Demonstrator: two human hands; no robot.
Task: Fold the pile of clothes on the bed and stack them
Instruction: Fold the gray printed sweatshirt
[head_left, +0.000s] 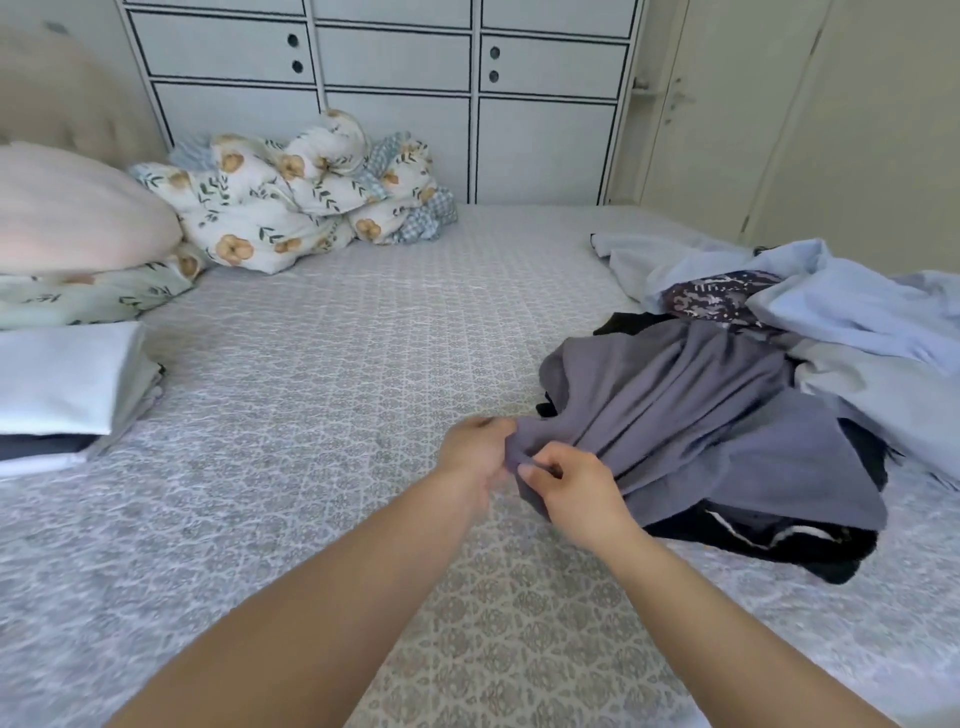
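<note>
Across the patterned bed (322, 332) we see the left hand (475, 449) and right hand (574, 493) pinching the grey garment's (691, 410) near corner, its bulk trailing rightward toward the pile (831, 312).

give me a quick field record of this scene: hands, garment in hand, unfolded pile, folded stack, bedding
left hand: grips the grey garment's edge
right hand: pinches the same edge
grey fabric garment: crumpled, atop the pile
unfolded clothes pile: right side of bed, light blue, patterned and black items
folded stack: left edge, white on top
floral duvet: bunched at far side
</note>
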